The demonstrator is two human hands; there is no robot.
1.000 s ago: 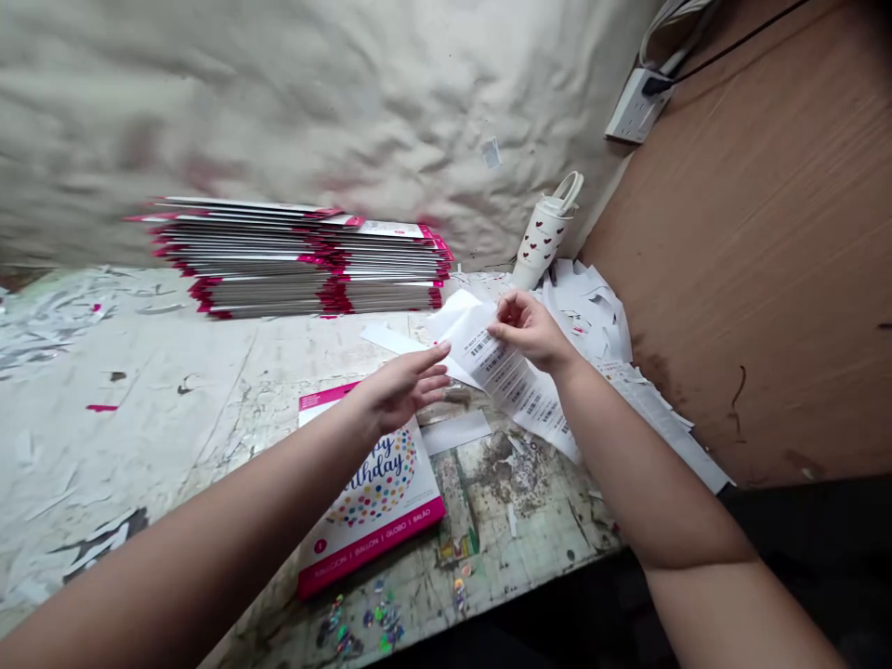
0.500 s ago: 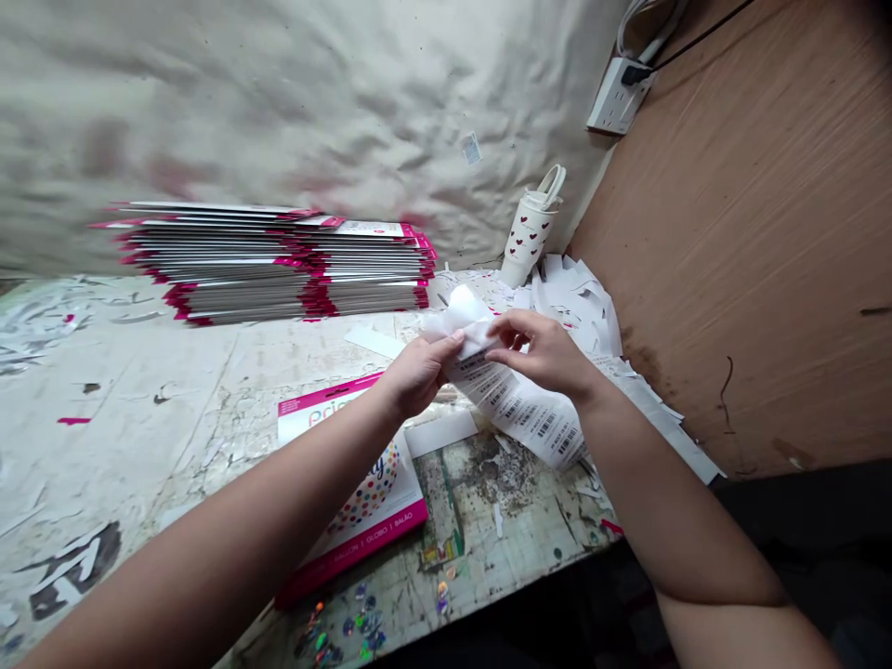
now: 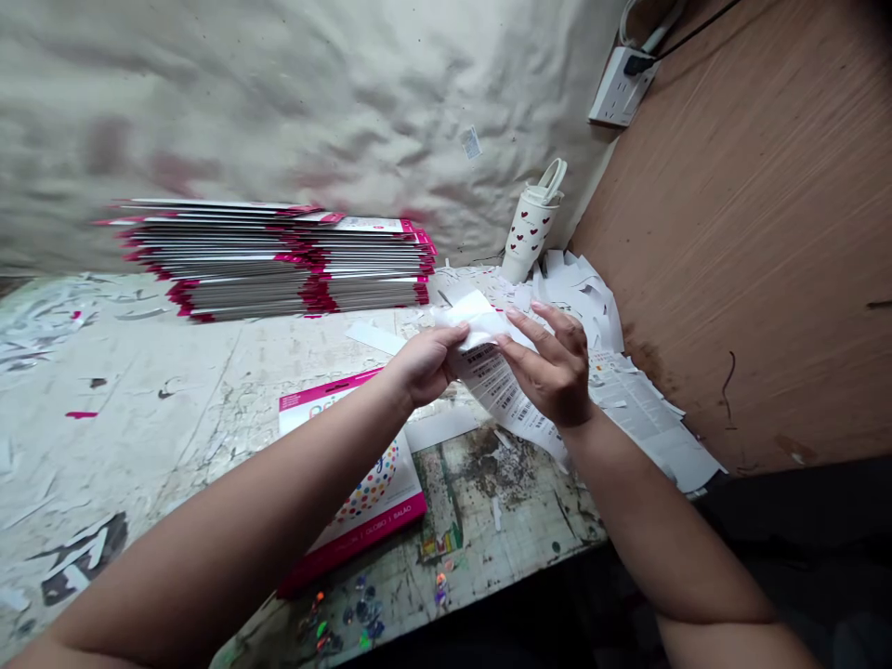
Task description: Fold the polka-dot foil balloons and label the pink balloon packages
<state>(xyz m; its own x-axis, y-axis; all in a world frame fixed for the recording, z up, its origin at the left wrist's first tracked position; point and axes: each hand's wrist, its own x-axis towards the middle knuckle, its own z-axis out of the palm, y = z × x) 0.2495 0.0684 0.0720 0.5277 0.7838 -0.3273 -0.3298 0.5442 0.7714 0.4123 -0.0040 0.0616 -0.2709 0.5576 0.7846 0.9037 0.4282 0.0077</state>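
Note:
A white sheet of barcode labels (image 3: 512,404) hangs in a curve over the table, its upper end folded back. My left hand (image 3: 430,364) pinches that upper end between thumb and fingers. At the sheet's right side is my right hand (image 3: 550,362), fingers spread, with the index fingertip at the folded part; nothing is visibly gripped in it. Under my left forearm lies a white and pink balloon package (image 3: 386,502), partly hidden by the arm.
Stacked white and pink packages (image 3: 279,265) stand against the covered wall. A white tumbler with hearts (image 3: 530,232) is at the back right, near loose papers (image 3: 648,418). A power strip (image 3: 623,88) hangs above. Paper scraps and shiny confetti (image 3: 362,613) litter the table (image 3: 174,372).
The fingers of my right hand have spread and lifted from their bent pose near the sheet. The folded upper end has shifted slightly, and the sheet's lower part has swung a little left.

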